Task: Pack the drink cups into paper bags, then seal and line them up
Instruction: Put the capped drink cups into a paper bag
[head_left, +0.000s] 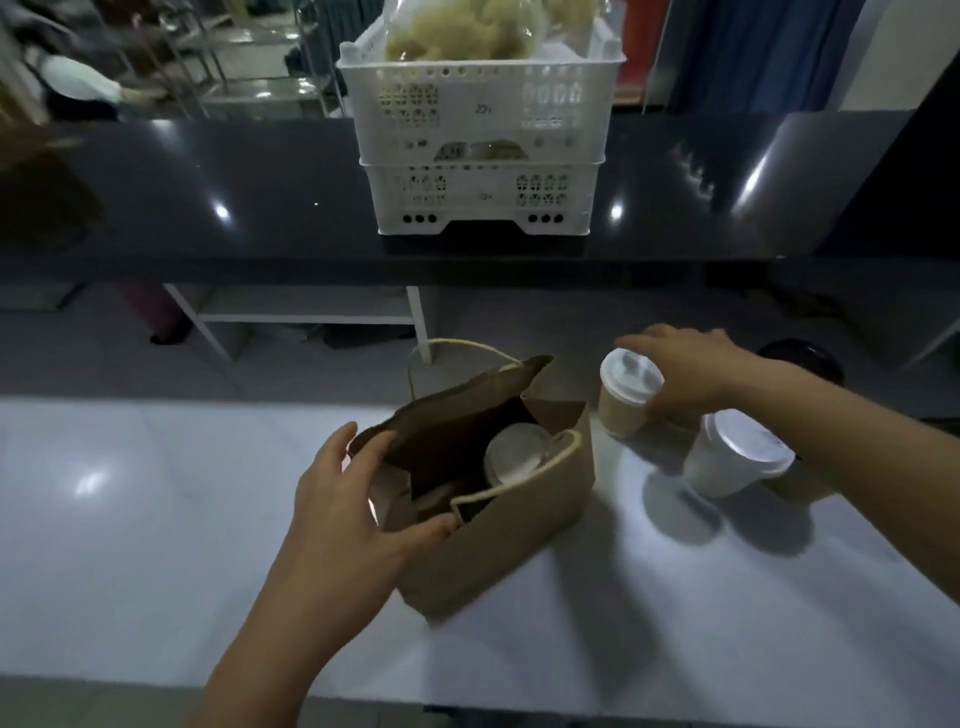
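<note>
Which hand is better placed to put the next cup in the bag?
Right. The right hand is at the brown cup beside the paper bag; the left hand is busy holding it open.

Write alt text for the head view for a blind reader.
A person's left hand holds open a brown paper bag with one lidded cup inside, while the right hand reaches a brown cup beside a white cup on the counter.
</note>
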